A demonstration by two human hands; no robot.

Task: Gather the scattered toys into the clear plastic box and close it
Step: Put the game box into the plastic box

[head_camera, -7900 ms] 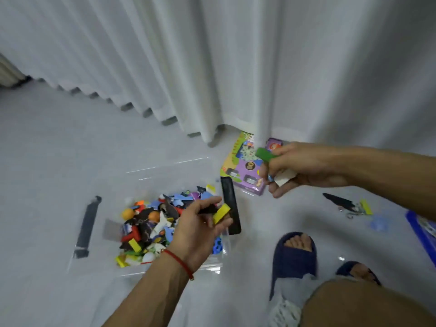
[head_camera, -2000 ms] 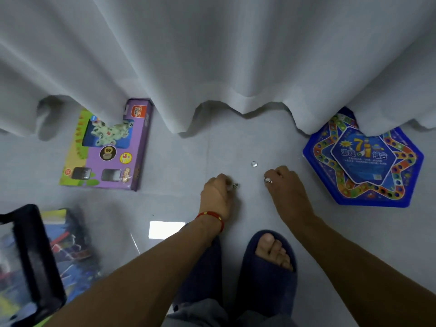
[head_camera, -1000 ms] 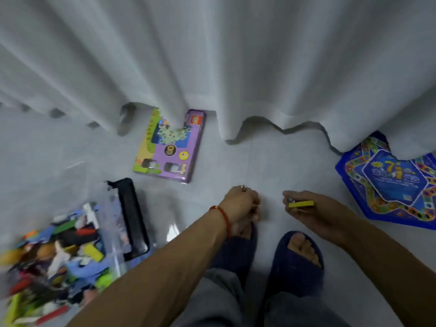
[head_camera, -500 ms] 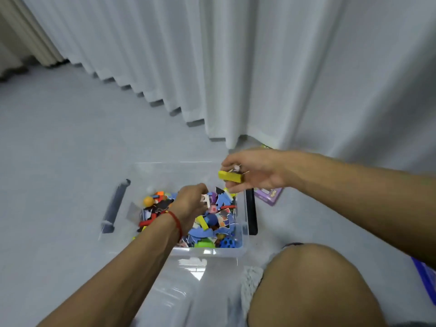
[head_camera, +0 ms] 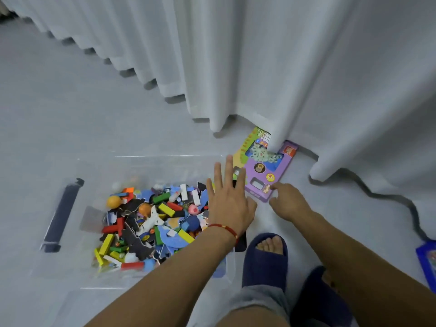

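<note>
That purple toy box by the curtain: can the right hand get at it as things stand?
Probably yes. The right hand already has its fingertips at the near corner of the purple toy box, with bare floor around; only the curtain drapes over its far end.

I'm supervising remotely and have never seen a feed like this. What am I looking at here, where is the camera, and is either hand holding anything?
There is no robot: a person works with bare hands, and the single camera sits on their head, looking down at the floor. The left hand, with a red string bracelet, is spread flat with straight fingers over the right edge of the clear plastic box, holding nothing. The right hand reaches with loosely curled fingers to the corner of a purple toy package lying partly under the white curtain; it appears to touch it, not grip it. The box is open and full of colourful toy pieces. A blue game board shows at the right edge. Dark slippers are the person's feet.
</note>
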